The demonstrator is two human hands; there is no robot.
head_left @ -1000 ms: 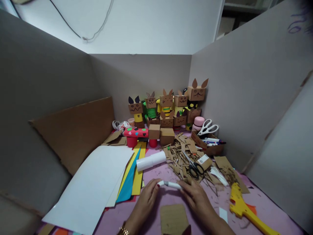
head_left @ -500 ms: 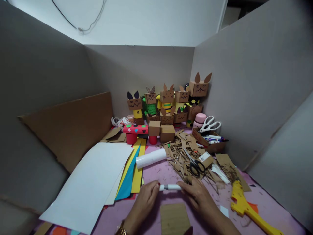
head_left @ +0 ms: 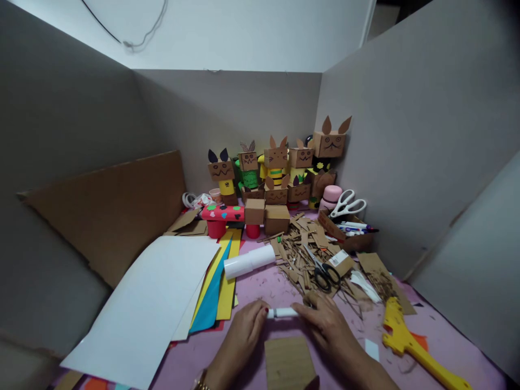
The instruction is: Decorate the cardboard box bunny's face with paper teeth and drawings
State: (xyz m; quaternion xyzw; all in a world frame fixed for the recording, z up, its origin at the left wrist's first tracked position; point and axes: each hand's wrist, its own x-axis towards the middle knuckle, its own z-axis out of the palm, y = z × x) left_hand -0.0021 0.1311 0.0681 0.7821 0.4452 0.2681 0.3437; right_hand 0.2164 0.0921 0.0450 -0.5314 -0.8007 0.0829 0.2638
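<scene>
A white marker [head_left: 283, 312] is held level between my two hands, above the purple table near its front. My left hand [head_left: 246, 327] pinches its left end, and my right hand [head_left: 323, 318] grips the right end. A thin grey line shows across the barrel, left of its middle; both ends are hidden by fingers. Just below the hands is a cardboard box [head_left: 289, 363], with a dark pointed piece [head_left: 312, 383] at its lower right corner.
Black-handled scissors [head_left: 324, 275] lie on cardboard scraps [head_left: 298, 252]. A yellow glue gun [head_left: 418, 352] is at right, white sheets [head_left: 142, 303] at left. A white paper roll [head_left: 249, 262] lies before several cardboard animal figures [head_left: 276, 158]. A pen box [head_left: 357, 241] stands by the right wall.
My hands have come slightly closer together along the marker. The wider grey section seen on its barrel before is now only a thin line. The whole view has shifted a little.
</scene>
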